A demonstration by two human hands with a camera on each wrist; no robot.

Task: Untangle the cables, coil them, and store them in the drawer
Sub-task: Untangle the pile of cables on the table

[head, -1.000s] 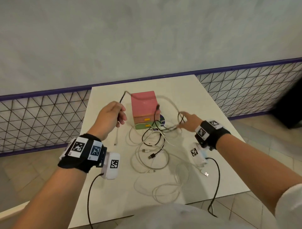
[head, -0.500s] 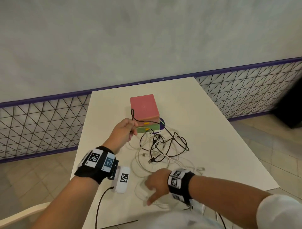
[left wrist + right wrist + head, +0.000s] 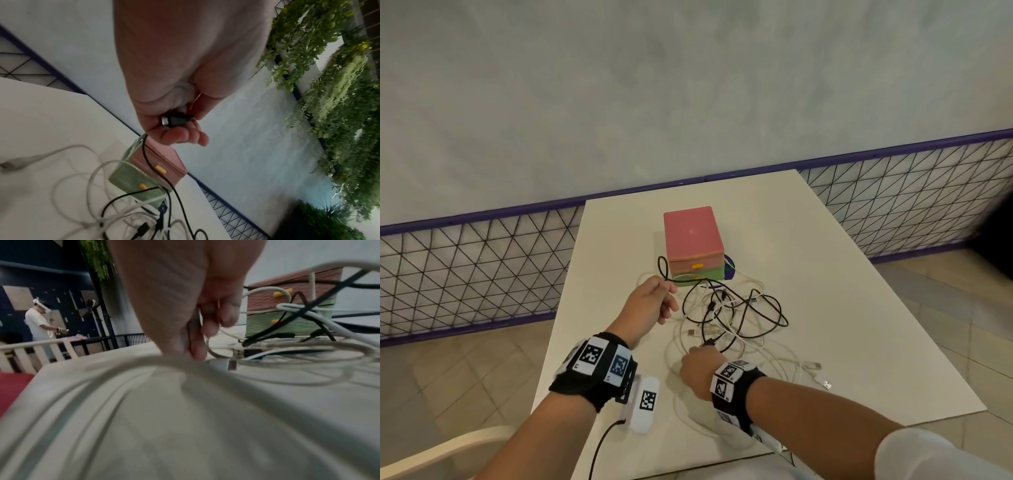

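A tangle of black cable and white cables lies on the white table, in front of a small drawer box with a pink top and yellow handles. Its green lower drawer sticks out a little. My left hand is raised left of the box and grips one end of the black cable, whose plug lies in the curled fingers. My right hand is low over the near side of the heap. Its fingers curl down among white strands beside a silver plug; a grip is not visible.
Loose white USB ends lie toward the table's right edge. A purple disc peeks from under the box. A pale chair stands at the near left, a mesh fence behind. Another person stands far off.
My right hand left the far side of the heap, came to the near edge, then moved forward to the black plug. My left hand lowered with the black cable, which dropped onto the pile.
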